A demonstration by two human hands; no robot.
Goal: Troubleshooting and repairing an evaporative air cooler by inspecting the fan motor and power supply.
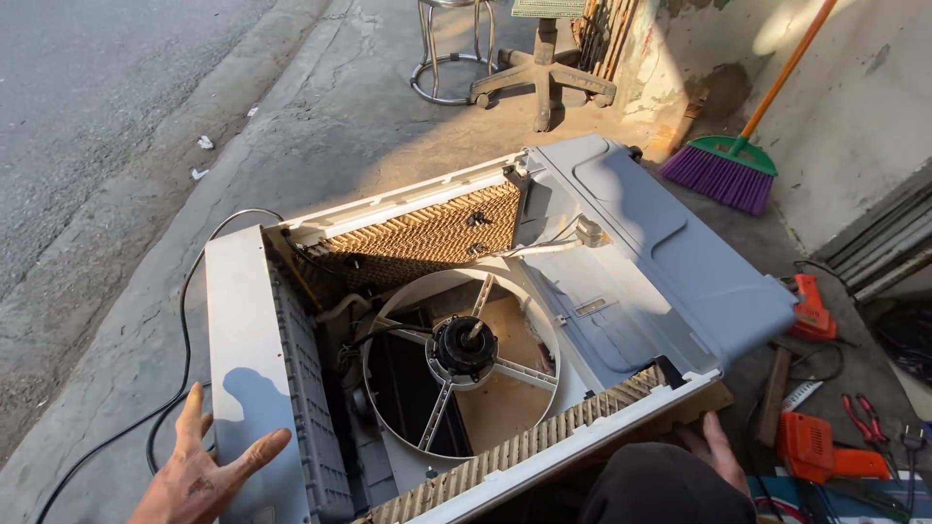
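An opened white air cooler casing (631, 233) lies on its back on the pavement. Inside, a black fan motor (463, 347) sits at the hub of a round white fan ring (388, 320). Brown honeycomb cooling pads run along the far side (427, 233) and the near edge (515, 451). My left hand (199, 475) hovers open, fingers spread, just beside the casing's left panel (238, 330). My right hand (716, 451) rests under the casing's near right corner, partly hidden by it and by my dark knee (660, 485). Its grip cannot be made out.
A black power cable (184, 320) loops on the ground to the left. Orange power tools (811, 446), red pliers (869, 419) and a hammer (775, 393) lie at the right. A purple broom (723, 170) leans on the wall. A stool base (442, 68) and chair base (544, 73) stand behind.
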